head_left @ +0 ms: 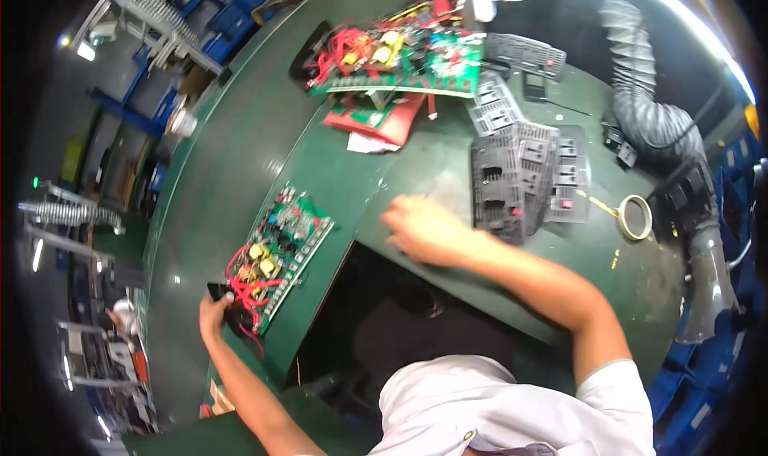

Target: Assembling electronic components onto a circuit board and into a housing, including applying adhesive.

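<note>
My left hand [213, 315] is closed on the black end piece of a green circuit board [290, 230]. Red wires, yellow-wrapped parts and a pale connector strip along one edge crowd this board. It rests on the green table at the left, and my fingers under the black piece are partly hidden. Over the middle of the table, near its front edge, is my right hand [426, 229]. Motion blurs its fingers, which seem bent, and no object shows in it. The closest things to its right are dark slotted panels [498, 186] with socket cutouts.
More wired circuit boards [400, 60] lie in a pile at the back, over a red sheet [384, 124]. Light grey panels [494, 104] adjoin the dark ones. A tape roll [635, 218] sits at the right, near a flexible grey duct [652, 108]. The table's front has a cutout.
</note>
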Available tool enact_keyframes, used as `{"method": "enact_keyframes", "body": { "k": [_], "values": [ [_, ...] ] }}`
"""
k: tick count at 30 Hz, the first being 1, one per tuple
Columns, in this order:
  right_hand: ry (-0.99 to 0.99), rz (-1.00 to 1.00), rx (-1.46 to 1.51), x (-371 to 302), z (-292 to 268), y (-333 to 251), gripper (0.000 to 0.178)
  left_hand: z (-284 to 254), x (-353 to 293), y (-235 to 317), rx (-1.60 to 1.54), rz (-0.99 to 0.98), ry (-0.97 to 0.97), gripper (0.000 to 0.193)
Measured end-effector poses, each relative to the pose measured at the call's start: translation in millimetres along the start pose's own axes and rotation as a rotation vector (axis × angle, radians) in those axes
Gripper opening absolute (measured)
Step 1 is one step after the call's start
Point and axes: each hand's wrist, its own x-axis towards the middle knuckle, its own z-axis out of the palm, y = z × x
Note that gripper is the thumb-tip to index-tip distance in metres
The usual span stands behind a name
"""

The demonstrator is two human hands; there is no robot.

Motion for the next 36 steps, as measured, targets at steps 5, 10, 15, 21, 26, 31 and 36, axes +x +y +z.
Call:
{"method": "enact_keyframes", "body": {
  "k": [5, 10, 15, 21, 26, 31, 36],
  "values": [
    [0.217, 0.225, -0.406, -49, -62, 32, 0.059, 25, -17, 103, 0.196, 0.445, 0.387, 0.074],
    [0.131, 0.383, -0.514, -64, -57, 56, 0.058, 98, -65, 205, -0.082, 0.767, 0.349, 0.042],
    [0.251, 0.510, -0.597, -58, -45, 43, 0.055, 142, -57, 209, -0.153, 0.933, 0.079, 0.037],
    [0.212, 0.675, -0.529, -43, -45, 45, 0.052, 154, -36, 197, -0.355, 0.830, 0.043, 0.037],
    [0.302, 0.647, -0.539, -45, -43, 57, 0.045, 148, -93, 206, -0.971, 0.767, -0.345, 0.038],
    [0.304, 0.675, -0.613, -36, -31, 68, 0.039, 247, -216, 176, -0.558, 0.697, -1.564, 0.011],
    [0.438, 0.603, -0.646, -42, -26, 78, 0.035, 405, -318, 65, -0.265, 0.558, -1.782, 0.043]
  ]
}}
